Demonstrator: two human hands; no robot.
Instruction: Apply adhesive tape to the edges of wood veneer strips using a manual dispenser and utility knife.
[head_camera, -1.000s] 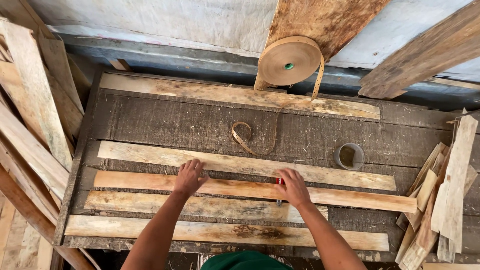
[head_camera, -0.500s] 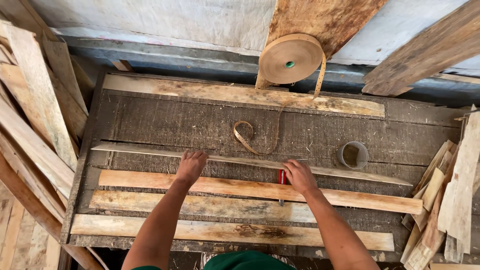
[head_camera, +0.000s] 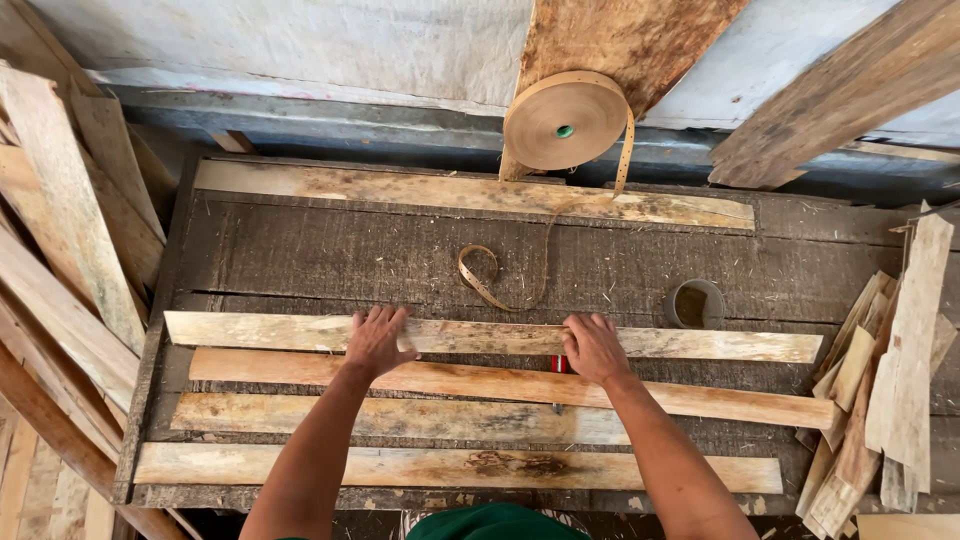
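Since the earlier frame both hands have slid away from the person, off the orange strip and onto the pale strip (head_camera: 480, 338) beyond it, and that pale strip now lies flat again after standing on edge half a second ago. The left hand (head_camera: 377, 340) rests palm down on the pale strip, fingers spread and released, pressing rather than gripping. The right hand (head_camera: 594, 348) lies on the same strip further along, fingers loosely curved over its far edge; whether they actually clasp it is hard to say from above. A small red object (head_camera: 559, 364) shows just under the right palm, too hidden to identify.

The pale strip lies crosswise on the dark wooden counter (head_camera: 330, 250), just beside the orange strip (head_camera: 480, 382), with two more strips (head_camera: 400, 420) nearer the person. Beyond the hands lie a curl of tape (head_camera: 480, 275) and a small round cup (head_camera: 694, 303). A roll of brown tape (head_camera: 565, 120) stands at the counter's far edge, by another long strip (head_camera: 450, 192).
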